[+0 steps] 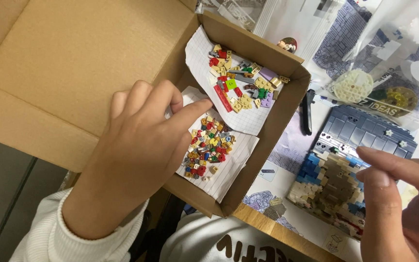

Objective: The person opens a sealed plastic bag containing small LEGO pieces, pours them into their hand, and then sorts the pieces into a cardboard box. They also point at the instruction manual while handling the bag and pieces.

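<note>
Nearest, left hand (136, 150): forefinger out, holding nothing, tip just left of near brick pile (208, 150) in cardboard box (287, 97). Right hand (403, 194): empty, fingers loosely spread, well right beside brick model (335, 179).

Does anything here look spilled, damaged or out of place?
Nothing stands out. The small bricks lie in piles on two paper sheets inside the box, none spilled. The left hand reaches in; the right hand is by the half-built model.

A brown cardboard box (267, 58) is lying open at centre, while clear plastic bags (389, 39) are sitting top right.
</note>
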